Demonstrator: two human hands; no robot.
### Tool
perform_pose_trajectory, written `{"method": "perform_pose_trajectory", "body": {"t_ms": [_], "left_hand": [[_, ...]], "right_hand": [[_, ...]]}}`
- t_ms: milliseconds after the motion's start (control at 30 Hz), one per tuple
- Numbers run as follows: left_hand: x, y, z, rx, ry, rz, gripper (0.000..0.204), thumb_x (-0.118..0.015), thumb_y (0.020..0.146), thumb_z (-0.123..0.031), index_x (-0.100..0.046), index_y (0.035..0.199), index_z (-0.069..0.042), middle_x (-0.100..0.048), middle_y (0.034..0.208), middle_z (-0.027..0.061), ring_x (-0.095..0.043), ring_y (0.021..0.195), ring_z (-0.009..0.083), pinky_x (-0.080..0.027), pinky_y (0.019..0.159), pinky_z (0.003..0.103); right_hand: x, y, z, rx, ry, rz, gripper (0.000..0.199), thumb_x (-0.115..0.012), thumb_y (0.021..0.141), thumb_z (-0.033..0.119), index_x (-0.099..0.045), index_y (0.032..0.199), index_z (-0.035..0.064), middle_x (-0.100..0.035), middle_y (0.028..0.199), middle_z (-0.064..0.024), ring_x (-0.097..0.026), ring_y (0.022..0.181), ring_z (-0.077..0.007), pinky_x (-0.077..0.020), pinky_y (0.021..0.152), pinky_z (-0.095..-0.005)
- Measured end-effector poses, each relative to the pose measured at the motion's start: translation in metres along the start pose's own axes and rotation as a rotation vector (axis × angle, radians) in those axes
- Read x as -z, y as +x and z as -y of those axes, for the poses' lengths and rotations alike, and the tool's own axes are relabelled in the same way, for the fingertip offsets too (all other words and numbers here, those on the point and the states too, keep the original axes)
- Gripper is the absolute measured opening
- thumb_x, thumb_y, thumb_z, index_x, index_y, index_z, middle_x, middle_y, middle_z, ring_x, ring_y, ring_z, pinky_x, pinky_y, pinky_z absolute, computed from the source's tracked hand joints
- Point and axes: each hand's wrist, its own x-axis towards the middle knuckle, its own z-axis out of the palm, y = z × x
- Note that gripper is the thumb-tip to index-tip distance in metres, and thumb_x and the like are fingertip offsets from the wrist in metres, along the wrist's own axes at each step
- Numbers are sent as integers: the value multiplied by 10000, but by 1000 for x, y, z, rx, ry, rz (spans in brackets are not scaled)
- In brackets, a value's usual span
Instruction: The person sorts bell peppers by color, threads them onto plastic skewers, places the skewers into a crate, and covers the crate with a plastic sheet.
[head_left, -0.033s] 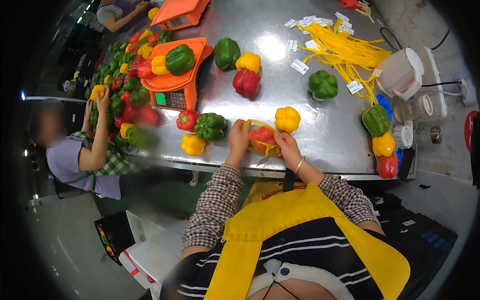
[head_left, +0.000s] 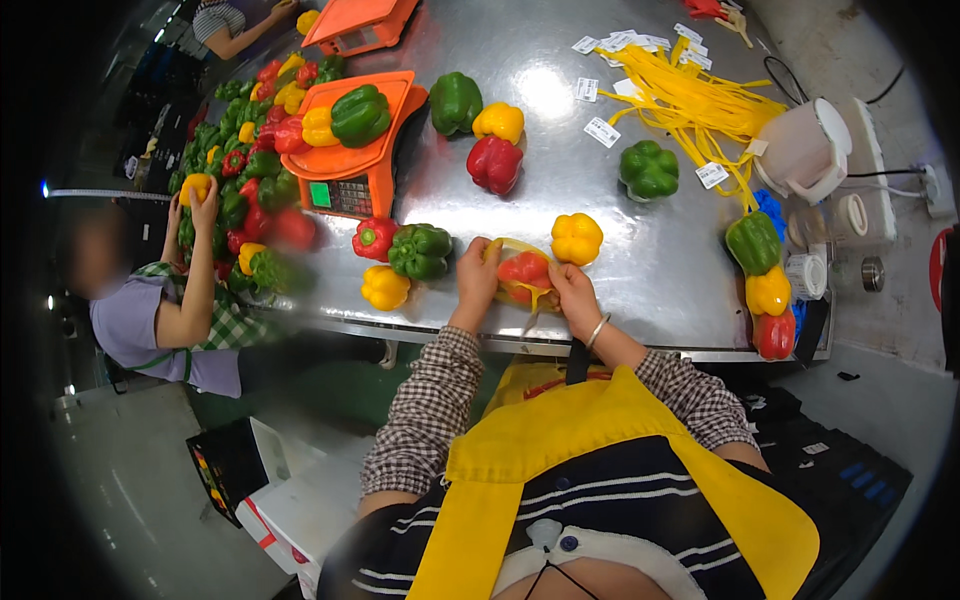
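Note:
Near the table's front edge, a red bell pepper sits inside a yellow mesh net. My left hand pinches the net's left side, and my right hand grips its right side. The net's loose lower end hangs toward me. Just beyond my right hand is a yellow bell pepper. To the left of my left hand lie a green bell pepper, a red one and another yellow one. A single green pepper stands farther right.
Orange scales carry three peppers. A pepper pile lies left, where a co-worker's hand holds a yellow pepper. Yellow net strips with white tags lie far right, near a pitcher. Three netted peppers rest at the right edge.

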Motion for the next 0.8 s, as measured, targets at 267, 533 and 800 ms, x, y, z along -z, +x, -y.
{"method": "perform_pose_trajectory", "body": {"t_ms": [267, 533, 800], "left_hand": [[6, -14, -7, -312, 543, 59, 130, -572, 837, -184, -558, 924, -89, -629, 752, 140, -622, 682, 342, -471, 567, 432], [19, -19, -74, -262, 356, 87, 150, -585, 833, -151, -542, 949, -66, -629, 775, 208, -622, 748, 392, -461, 599, 435], [-38, 40, -85, -209, 180, 188, 139, -599, 816, -82, -545, 938, -43, -655, 814, 173, -636, 735, 341, -487, 645, 388]], "right_hand": [[-3, -6, 10, -154, 32, -63, 309, -570, 932, 370, -508, 813, 92, -465, 615, 22, -472, 508, -96, -423, 508, -238], [-7, -41, 56, -11, 12, 26, 281, -560, 939, 360, -528, 810, 113, -485, 626, 41, -434, 518, -49, -356, 479, -193], [26, -4, 125, 19, 30, 67, 281, -583, 931, 339, -499, 751, 141, -418, 583, 67, -357, 483, -41, -270, 449, -191]]}}
